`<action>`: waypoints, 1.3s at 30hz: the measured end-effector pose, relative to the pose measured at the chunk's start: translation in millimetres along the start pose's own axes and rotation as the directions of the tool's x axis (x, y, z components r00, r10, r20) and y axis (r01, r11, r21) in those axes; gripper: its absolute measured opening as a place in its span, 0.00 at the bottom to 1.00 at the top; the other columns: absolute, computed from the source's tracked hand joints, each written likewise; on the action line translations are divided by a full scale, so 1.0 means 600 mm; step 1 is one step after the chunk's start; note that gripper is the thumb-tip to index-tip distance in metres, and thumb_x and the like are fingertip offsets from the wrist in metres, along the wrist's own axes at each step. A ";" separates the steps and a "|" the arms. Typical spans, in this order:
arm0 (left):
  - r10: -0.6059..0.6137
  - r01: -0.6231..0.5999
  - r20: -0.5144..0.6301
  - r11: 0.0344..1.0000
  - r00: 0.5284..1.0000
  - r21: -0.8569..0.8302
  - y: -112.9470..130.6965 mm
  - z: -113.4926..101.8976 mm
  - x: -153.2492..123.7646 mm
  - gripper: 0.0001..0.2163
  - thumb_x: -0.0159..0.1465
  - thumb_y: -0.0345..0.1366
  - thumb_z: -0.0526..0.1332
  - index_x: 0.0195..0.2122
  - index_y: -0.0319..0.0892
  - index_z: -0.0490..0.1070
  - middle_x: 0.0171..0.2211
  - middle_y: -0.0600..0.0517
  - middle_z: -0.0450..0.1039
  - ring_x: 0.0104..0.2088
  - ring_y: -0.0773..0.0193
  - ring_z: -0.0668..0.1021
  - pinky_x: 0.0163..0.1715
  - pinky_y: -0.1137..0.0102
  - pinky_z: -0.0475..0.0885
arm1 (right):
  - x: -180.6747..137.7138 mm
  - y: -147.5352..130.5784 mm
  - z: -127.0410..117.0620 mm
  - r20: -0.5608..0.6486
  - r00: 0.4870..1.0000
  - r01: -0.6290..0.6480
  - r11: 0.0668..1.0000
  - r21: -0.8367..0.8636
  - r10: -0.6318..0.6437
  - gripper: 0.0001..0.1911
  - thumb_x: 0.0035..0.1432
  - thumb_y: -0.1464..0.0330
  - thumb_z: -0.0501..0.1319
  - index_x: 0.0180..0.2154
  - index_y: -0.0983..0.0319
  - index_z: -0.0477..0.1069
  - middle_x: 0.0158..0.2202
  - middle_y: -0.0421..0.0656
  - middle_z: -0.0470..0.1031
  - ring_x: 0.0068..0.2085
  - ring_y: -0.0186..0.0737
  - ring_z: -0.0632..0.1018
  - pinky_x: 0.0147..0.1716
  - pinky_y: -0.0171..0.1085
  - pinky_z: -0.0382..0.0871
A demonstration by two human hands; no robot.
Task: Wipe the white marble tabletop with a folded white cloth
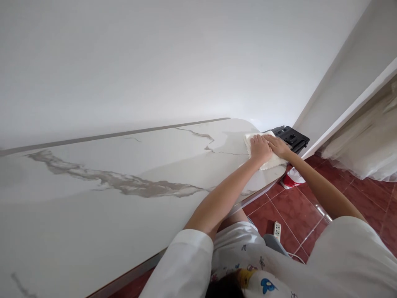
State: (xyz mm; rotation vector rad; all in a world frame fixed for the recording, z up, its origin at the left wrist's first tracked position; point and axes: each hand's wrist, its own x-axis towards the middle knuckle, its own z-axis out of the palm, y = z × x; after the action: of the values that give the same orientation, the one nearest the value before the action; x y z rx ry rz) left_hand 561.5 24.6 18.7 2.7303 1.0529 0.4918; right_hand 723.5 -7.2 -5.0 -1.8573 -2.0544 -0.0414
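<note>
A white cloth (252,139) lies flat on the far right end of a long white marble-patterned tabletop (124,174). My left hand (259,149) presses down on the cloth, fingers stretched flat. My right hand (278,145) lies beside it on the same cloth, fingers also flat, the two hands touching. Both arms reach far out from white sleeves at the bottom of the view.
A white wall (155,62) runs behind the table. A black device (291,138) sits on the floor past the table's end, near a red and white object (293,178). A white power strip (277,230) lies on red floor tiles. A pale curtain (366,145) hangs at right.
</note>
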 end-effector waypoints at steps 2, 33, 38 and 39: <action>0.013 -0.013 -0.007 1.000 1.000 -0.005 0.010 0.000 -0.019 0.26 0.70 0.36 0.44 0.66 0.25 0.55 0.67 0.34 0.54 0.67 0.46 0.58 0.65 0.55 0.52 | -0.026 -0.012 -0.005 -0.011 1.000 -0.025 1.000 -0.019 0.025 0.33 0.69 0.52 0.36 0.64 0.58 0.62 0.64 0.43 0.65 0.67 0.47 0.62 0.67 0.53 0.54; -0.234 0.216 -0.114 0.965 0.965 -0.151 -0.147 -0.021 0.069 0.22 0.68 0.34 0.45 0.60 0.32 0.64 0.64 0.39 0.62 0.67 0.50 0.57 0.66 0.57 0.50 | 0.186 -0.044 0.080 -0.015 0.994 -0.105 0.994 -0.026 0.105 0.31 0.69 0.56 0.36 0.64 0.57 0.62 0.65 0.43 0.63 0.67 0.52 0.61 0.65 0.56 0.56; -0.280 0.253 -0.135 0.949 0.950 -0.188 -0.181 -0.020 0.109 0.19 0.68 0.35 0.47 0.56 0.36 0.68 0.60 0.42 0.66 0.65 0.52 0.61 0.65 0.59 0.52 | 0.242 -0.030 0.091 -0.011 0.992 -0.126 0.992 -0.013 0.125 0.27 0.68 0.61 0.41 0.62 0.57 0.64 0.65 0.41 0.63 0.67 0.52 0.61 0.64 0.56 0.58; -0.277 0.250 -0.140 0.951 0.951 -0.183 -0.189 -0.020 0.116 0.19 0.67 0.35 0.47 0.55 0.37 0.69 0.60 0.43 0.67 0.64 0.52 0.62 0.65 0.59 0.53 | 0.251 -0.030 0.094 -0.018 0.993 -0.116 0.993 -0.014 0.115 0.27 0.68 0.62 0.41 0.62 0.56 0.64 0.65 0.41 0.64 0.67 0.52 0.61 0.64 0.56 0.58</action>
State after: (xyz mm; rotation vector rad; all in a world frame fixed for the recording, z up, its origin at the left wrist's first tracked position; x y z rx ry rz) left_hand 535.6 155.7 15.2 2.3920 1.3306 0.7315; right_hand 682.7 149.3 -10.0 -1.9747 -1.9369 -0.0428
